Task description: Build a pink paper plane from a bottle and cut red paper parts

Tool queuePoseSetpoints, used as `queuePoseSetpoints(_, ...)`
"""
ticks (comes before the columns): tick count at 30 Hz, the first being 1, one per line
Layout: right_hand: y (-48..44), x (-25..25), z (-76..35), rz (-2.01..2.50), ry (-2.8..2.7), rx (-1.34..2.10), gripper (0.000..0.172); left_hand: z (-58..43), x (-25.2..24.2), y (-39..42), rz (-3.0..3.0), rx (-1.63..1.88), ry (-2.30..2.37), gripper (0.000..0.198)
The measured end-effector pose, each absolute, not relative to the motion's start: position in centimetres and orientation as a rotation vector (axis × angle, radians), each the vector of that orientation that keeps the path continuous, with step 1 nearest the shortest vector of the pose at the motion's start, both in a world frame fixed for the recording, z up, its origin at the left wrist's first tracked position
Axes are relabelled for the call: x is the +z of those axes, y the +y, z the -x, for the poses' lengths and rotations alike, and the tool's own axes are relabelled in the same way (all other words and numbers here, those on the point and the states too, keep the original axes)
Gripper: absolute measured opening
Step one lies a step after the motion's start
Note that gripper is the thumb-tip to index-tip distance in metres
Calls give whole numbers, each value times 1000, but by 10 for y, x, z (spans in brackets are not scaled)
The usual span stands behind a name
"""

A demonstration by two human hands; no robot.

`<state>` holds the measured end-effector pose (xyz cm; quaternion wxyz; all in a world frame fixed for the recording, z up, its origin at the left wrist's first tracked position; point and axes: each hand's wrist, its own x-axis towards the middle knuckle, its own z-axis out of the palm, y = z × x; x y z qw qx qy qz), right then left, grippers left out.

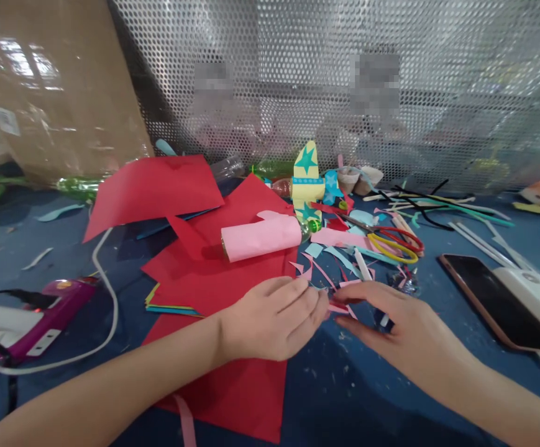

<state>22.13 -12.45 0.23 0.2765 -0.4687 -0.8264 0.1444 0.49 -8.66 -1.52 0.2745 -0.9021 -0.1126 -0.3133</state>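
Observation:
My left hand (276,316) is over the red paper (251,385), palm down, fingers together and curled; whatever lies under its fingertips is hidden. Facing it, my right hand (393,313) has thumb and forefinger around pink and red paper scraps (342,307). Just beyond the hands lies a bottle wrapped in pink paper (263,237), on its side with a green cap at the right end. More cut scraps (316,249) are strewn to its right, beside scissors (395,245) with red and yellow handles.
Behind stands a yellow paper plane with blue stars (307,186) before a perforated metal panel (279,62). A phone (498,301) and a white device (537,298) lie right. At left are a purple power strip (59,310), a white cable (111,310) and a cardboard box (59,81).

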Motion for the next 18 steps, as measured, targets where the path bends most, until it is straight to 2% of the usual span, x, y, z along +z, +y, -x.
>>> queuePoseSetpoints(4, -135, -17, -230, 1104, -2283, 165, 19, -7, -24, -96, 2387, -764, -106, 25)
queuePoseSetpoints(9, -152, -32, -234, 1027, -2292, 279, 15, -7, -34, -107, 2409, -736, -38, 30)
queuePoseSetpoints(12, -157, -41, -231, 1015, -2272, 399, 5, -8, -40, -113, 2547, -694, -96, 27)
queuePoseSetpoints(18, -158, -50, -226, 1014, -2340, 596, 7, -6, -43, -123, 3124, -555, -558, 25)
